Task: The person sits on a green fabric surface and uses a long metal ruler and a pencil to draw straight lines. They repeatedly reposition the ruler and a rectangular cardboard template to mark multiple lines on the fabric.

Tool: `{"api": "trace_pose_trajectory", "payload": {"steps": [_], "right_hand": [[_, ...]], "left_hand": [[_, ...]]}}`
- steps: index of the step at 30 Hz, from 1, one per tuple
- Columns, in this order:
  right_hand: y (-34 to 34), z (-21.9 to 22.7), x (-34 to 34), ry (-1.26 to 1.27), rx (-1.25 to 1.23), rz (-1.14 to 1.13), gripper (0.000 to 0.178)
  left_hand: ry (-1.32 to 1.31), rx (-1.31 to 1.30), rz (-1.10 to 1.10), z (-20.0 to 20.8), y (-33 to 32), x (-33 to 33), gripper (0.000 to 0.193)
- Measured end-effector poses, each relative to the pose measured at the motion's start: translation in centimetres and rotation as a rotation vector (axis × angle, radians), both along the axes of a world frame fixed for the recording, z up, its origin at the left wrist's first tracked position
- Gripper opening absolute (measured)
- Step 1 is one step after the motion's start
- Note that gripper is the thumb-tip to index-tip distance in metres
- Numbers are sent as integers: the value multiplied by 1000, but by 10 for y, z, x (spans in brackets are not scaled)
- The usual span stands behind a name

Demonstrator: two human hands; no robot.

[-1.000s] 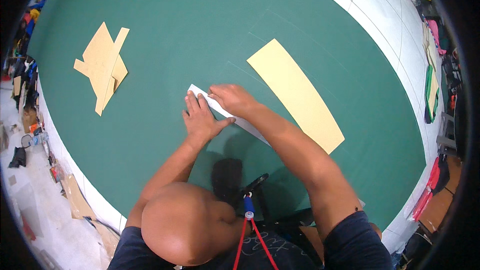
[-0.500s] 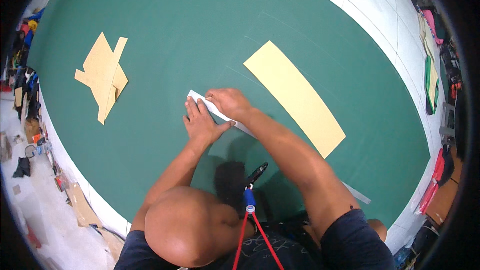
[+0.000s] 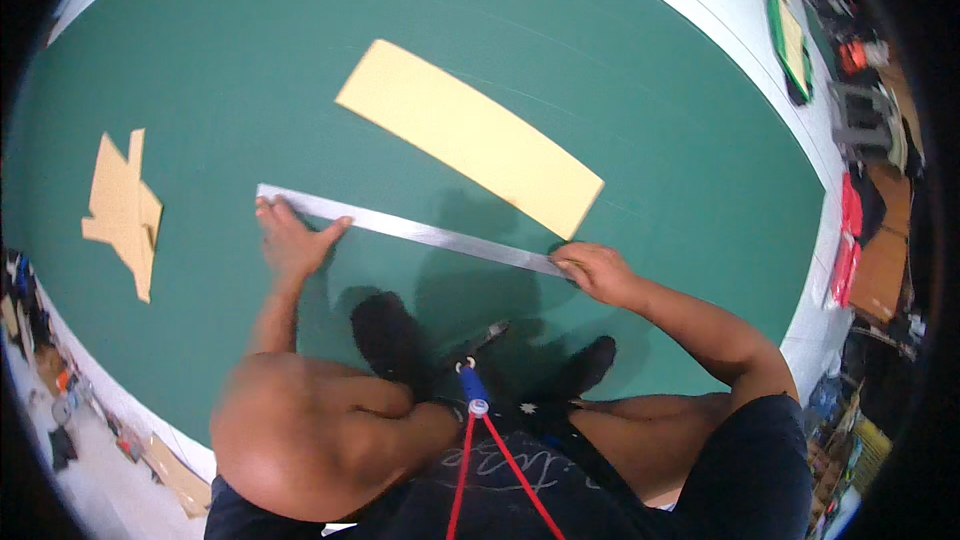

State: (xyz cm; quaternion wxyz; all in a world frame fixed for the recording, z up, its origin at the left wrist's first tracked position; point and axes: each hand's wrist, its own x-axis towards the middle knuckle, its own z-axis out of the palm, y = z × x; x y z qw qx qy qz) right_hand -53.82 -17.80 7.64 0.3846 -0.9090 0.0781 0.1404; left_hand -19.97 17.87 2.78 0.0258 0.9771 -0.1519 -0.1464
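A long silver metal ruler [image 3: 420, 231] lies aslant on the green mat [image 3: 300, 70]. My left hand [image 3: 290, 238] presses down near its left end, fingers and thumb spread along the near edge. Close to the ruler's right end, my right hand [image 3: 597, 273] is closed in a pinch against the mat. Whatever its fingers hold is too small to make out. A pale yellow rectangular sheet [image 3: 470, 135] lies flat beyond the ruler, its near right corner close to my right hand. Several overlapping yellow cut pieces [image 3: 122, 202] rest at the far left.
White tiled floor [image 3: 700, 15] borders the curved-looking mat. Along the right stand a grey stool [image 3: 868, 125], red packages [image 3: 848, 240] and brown boards [image 3: 880, 250]. A red cord [image 3: 462, 470] with a blue clip hangs in front of my chest. Faint lines cross the mat.
My right hand has travelled from the ruler's left part to its right end. The left hand stays near the ruler's left end. The whole view has shifted and turned.
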Motion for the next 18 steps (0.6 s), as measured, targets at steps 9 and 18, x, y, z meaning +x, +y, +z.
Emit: {"api": "trace_pose_trajectory", "payload": {"steps": [9, 18], "right_hand": [[-94, 19, -229, 438, 207, -818, 32], [-136, -8, -394, 322, -354, -1092, 31]], "left_hand": [[54, 34, -5, -9, 7, 18, 130], [63, 51, -71, -36, 1, 32, 131]]}}
